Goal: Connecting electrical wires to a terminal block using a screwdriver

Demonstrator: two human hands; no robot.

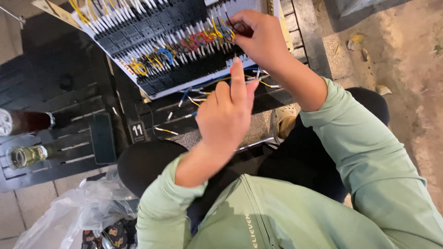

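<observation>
A white wiring board [152, 87] leans on a dark slatted table, covered with rows of black terminal blocks and short yellow, red and blue wire loops [203, 37]. My right hand [260, 39] reaches onto its upper right part, fingers pinched on a blue and yellow wire loop [224, 31]. My left hand [226, 115] hovers at the board's lower edge with the index finger pointing up at the terminals, the other fingers curled, holding nothing that I can see. Loose wire ends [191, 99] hang below the board.
Two bottles [25, 138] stand on the dark slatted table [69, 83] at the left, next to a small dark numbered block [138, 131]. A crumpled clear plastic bag [76, 214] lies at the lower left. Bare ground [401, 69] is at the right.
</observation>
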